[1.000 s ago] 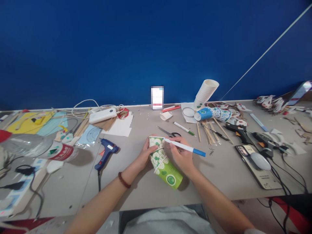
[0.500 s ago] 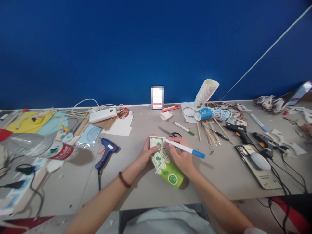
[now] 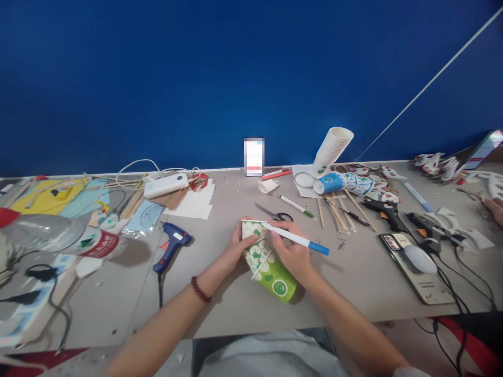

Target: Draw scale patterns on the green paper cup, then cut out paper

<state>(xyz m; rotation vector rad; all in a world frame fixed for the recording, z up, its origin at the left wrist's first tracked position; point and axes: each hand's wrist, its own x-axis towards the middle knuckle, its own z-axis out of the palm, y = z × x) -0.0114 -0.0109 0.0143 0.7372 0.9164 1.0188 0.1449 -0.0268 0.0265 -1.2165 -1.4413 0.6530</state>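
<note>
Nested green-and-white paper cups (image 3: 275,277) lie tilted in front of me, their green base end toward me. My left hand (image 3: 240,242) is wrapped round the far end of the cups, thumb on top. My right hand (image 3: 291,250) grips a white marker with a blue end (image 3: 301,239), its tip side at the far cup's rim; whether the tip touches cannot be made out. Part of my right hand rests against the cups' side. Just beyond the hands lie scissors (image 3: 283,217) with black handles and a white marker with a green end (image 3: 297,207).
To the left are a blue glue gun (image 3: 172,248), a plastic bottle (image 3: 58,235) and a power strip (image 3: 39,309). On the right lie sticks (image 3: 337,214), black glue guns (image 3: 387,212), a phone (image 3: 416,272) and a mouse (image 3: 419,259). A stack of cups (image 3: 331,149) stands behind; another person's hand (image 3: 495,208) shows far right.
The cups have turned slightly in my hands, their base end shifting a little right. The marker's blue end has moved slightly left and down. Another person's hand has appeared at the right edge.
</note>
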